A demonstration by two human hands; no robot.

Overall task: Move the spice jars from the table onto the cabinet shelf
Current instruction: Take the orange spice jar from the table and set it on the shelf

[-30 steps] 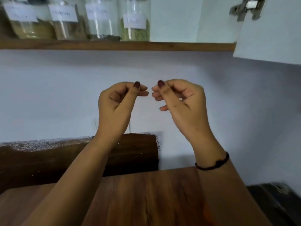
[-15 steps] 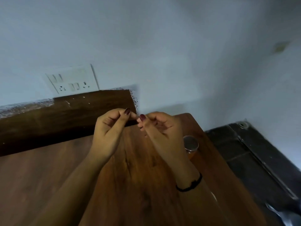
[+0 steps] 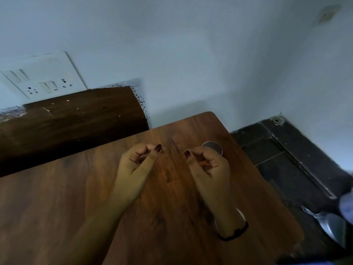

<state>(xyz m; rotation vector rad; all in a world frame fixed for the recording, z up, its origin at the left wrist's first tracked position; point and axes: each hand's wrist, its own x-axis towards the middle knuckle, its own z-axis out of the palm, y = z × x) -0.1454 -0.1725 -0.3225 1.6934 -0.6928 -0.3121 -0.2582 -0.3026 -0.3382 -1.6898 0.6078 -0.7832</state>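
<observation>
Far left, wall: a switch-and-socket plate (image 3: 42,81) above a dark wooden ledge (image 3: 76,119).

Centre: the wooden table (image 3: 57,207) with both hands over it, apart, a strip of tabletop between them. The left hand (image 3: 137,165) has its fingers curled to the thumb, with nothing in it. The right hand (image 3: 208,165) is curled likewise, with nothing seen in its grasp.

One spice jar (image 3: 214,147) stands on the table just beyond the right hand's knuckles, only its round lid showing. Whether they touch cannot be told. A pale round rim (image 3: 242,215) shows beside the right wrist, above a black wristband (image 3: 235,233). It is possibly a second jar, but mostly hidden.

Far right: dark floor (image 3: 286,159) with a metal spoon (image 3: 328,222).

Assessment: the cabinet shelf is out of view, so completed transfers cannot be verified. At least one jar remains to be picked up and shelved.
</observation>
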